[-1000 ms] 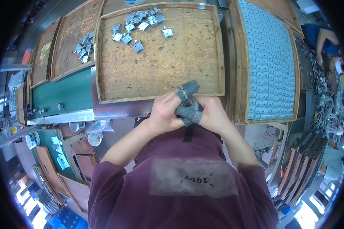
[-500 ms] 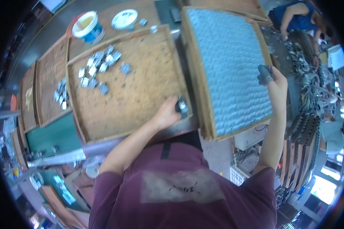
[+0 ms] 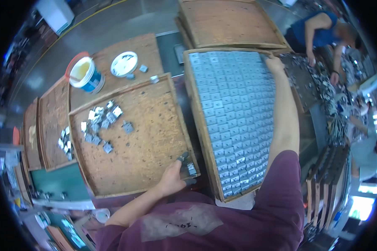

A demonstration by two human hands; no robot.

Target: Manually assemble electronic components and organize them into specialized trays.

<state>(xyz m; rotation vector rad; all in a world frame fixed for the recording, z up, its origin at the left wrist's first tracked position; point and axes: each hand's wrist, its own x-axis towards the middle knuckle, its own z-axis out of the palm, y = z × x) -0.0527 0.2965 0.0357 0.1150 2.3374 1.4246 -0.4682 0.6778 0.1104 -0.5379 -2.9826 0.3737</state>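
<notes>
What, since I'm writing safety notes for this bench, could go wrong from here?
With the right hand at the packed tray's far corner, the forearm might brush the rows of metal parts out of line. By the left hand, a single metal part lies near the other tray's corner and could get knocked.

One neatly filled tray (image 3: 200, 125), one round lid (image 3: 125, 62)

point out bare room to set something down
Bare: the near wooden tray's middle, between the clustered metal pieces and the left hand at its near right corner; also the far tray. Crowded: the packed tray before it, in tight rows.
</notes>
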